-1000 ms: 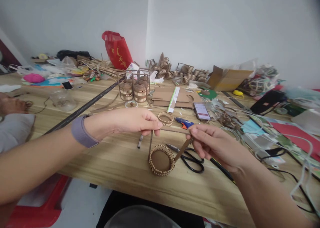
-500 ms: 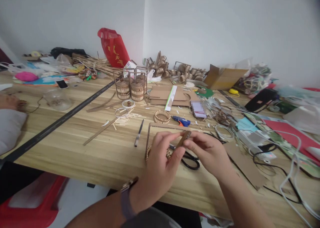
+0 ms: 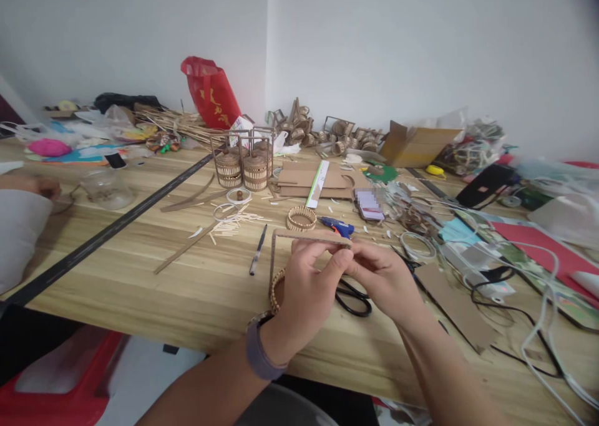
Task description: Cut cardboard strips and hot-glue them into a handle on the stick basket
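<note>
A short brown cardboard strip is pinched between my two hands above the table. Closed fingers of my left hand grip it from the left, with the thumb at its near end. My right hand holds the right end with thumb and fingertips, which partly hide it. Beneath my hands lies a thin cardboard frame. A round stick-sided basket sits inside that frame, partly covered by my left hand. Black-handled scissors lie under my right hand. Beyond are a small round basket and a blue glue gun.
A pen lies left of my hands, near scattered small sticks. Lidded baskets in frames stand farther back, beside stacked cardboard and a ruler. White cables run at right. Another person's sleeve rests at left.
The cardboard strip has turned from slanting upright to lying nearly level, pointing left. My left wrist has shifted slightly right, and more of the basket under it shows.
</note>
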Demonstrator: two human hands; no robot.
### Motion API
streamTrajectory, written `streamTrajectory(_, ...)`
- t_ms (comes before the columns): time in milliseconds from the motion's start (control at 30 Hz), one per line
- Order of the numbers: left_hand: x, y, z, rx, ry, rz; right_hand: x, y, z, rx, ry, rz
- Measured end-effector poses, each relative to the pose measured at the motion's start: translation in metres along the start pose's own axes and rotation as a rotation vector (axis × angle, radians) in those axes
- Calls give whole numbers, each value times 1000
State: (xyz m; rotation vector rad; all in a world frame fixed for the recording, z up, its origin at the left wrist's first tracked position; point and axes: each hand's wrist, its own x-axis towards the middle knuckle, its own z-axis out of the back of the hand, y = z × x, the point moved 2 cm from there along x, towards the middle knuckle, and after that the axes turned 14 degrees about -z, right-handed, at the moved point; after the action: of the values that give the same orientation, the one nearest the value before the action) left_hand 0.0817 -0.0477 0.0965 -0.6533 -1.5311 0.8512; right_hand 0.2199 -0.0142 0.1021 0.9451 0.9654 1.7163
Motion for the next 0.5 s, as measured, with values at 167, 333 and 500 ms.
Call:
streamTrajectory(167,0,0,-1,-51,5,31,5,-1,2,79,67,-40)
streamTrajectory(333,0,2,-2,-92,6,32,8,-1,3,98,108,-22)
streamTrajectory(500,-2,4,-4,-121,6,17,10,0,3,145,143,-36)
